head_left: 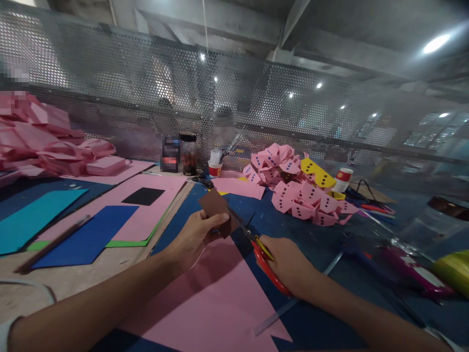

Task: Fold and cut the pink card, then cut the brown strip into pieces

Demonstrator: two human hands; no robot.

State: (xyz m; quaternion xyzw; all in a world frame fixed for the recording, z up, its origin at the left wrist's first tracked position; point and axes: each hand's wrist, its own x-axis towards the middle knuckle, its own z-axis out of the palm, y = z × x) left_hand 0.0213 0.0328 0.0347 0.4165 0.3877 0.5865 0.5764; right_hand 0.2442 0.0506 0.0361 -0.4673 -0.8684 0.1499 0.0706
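My left hand (196,238) grips a small brown card (212,204) between thumb and fingers, holding it tilted above the table. In my right hand (287,261) is a pair of scissors (269,271) with red and yellow handles. Its blades are parted, one lying along the right edge of the brown card. Whether they have cut into it I cannot tell. Under both hands lies a large pink sheet (205,303) on the dark blue table surface, its lower right corner cut to a point.
At left are a blue sheet (88,239), a turquoise sheet (40,217) and a black rectangle (143,196) on pink sheets. Pink dotted paper pieces (293,198) pile up behind. A jar (189,154), paper cups (215,168) and a perforated metal screen (128,88) stand at the back.
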